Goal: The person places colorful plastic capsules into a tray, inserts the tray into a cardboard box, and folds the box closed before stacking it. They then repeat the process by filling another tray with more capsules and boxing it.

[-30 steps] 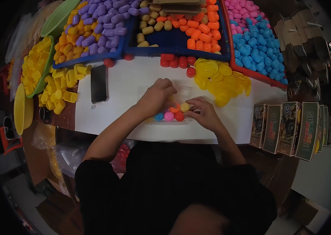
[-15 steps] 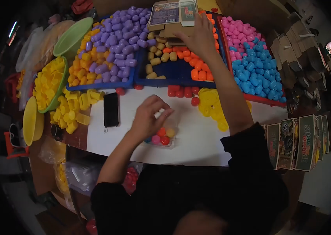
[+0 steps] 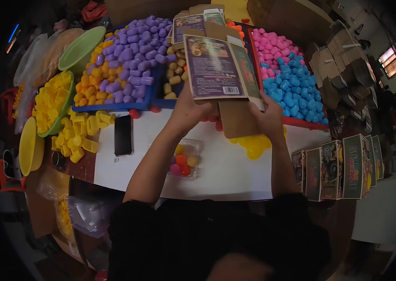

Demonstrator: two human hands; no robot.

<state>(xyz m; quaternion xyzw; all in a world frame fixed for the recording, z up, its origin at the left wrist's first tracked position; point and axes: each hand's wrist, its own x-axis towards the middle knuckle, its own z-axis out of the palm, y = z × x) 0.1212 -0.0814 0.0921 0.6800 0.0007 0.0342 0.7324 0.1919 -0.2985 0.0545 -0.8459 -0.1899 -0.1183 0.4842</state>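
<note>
Both hands hold a flat printed cardboard box (image 3: pixel 216 70) lifted over the table. My left hand (image 3: pixel 189 110) grips its lower left edge and my right hand (image 3: pixel 267 117) grips its lower right edge, where a brown flap hangs down. Below them on the white table (image 3: pixel 235 168) lies a clear plastic tray (image 3: pixel 185 158) with several coloured capsules in it. Neither hand touches the tray.
Blue bins of purple (image 3: pixel 132 42), tan and orange capsules and a red bin of pink and blue capsules (image 3: pixel 291 79) line the far side. A phone (image 3: pixel 123 135) lies left, yellow pieces (image 3: pixel 78 133) beside it. Filled printed boxes (image 3: pixel 343 168) stand at right.
My right hand has brought a flat box from the stack at the back towards me. My left hand left the capsule tray and took the box's other edge.
</note>
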